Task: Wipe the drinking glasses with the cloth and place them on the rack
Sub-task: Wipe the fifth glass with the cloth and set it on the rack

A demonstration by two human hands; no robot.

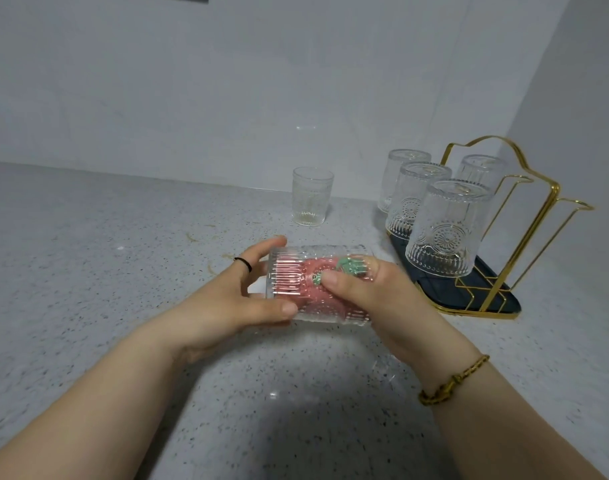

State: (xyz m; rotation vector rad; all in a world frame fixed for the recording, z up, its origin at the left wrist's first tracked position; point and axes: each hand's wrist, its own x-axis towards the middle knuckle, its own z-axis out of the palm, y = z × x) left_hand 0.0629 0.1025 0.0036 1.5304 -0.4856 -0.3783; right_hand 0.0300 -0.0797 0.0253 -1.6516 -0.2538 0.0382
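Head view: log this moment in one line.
wiping; left hand holds glass; right hand presses cloth inside it; rack: four glasses; counter: one glass

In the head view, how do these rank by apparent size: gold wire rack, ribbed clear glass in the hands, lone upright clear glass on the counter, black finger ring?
1. gold wire rack
2. ribbed clear glass, nearer the camera, so unsure against the next
3. lone upright clear glass
4. black finger ring
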